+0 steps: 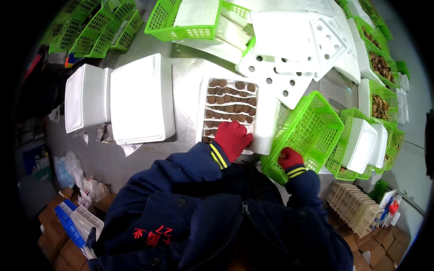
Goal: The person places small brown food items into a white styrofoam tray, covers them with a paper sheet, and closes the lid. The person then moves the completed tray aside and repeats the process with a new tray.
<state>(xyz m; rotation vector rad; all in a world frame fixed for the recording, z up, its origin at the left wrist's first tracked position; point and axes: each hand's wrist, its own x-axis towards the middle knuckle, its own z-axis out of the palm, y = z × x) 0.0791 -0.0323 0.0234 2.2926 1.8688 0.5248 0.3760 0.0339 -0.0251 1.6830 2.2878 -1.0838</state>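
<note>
A white foam box (266, 118) stands in the middle of the steel table, filled with rows of small brown round items (230, 101). My left hand (232, 138), in a red glove, lies flat on the near rows inside that box. My right hand (290, 158), also in a red glove, grips the near rim of a green plastic basket (307, 131) that is tilted against the box's right side. My dark blue jacket sleeves come up from the lower edge.
Two closed white foam boxes (135, 99) sit at the left. Perforated white foam lids (294, 49) pile up at the back. More green baskets (185, 20) stand at the back and right, some holding brown produce (381, 65). Cardboard boxes (58, 226) lie on the floor.
</note>
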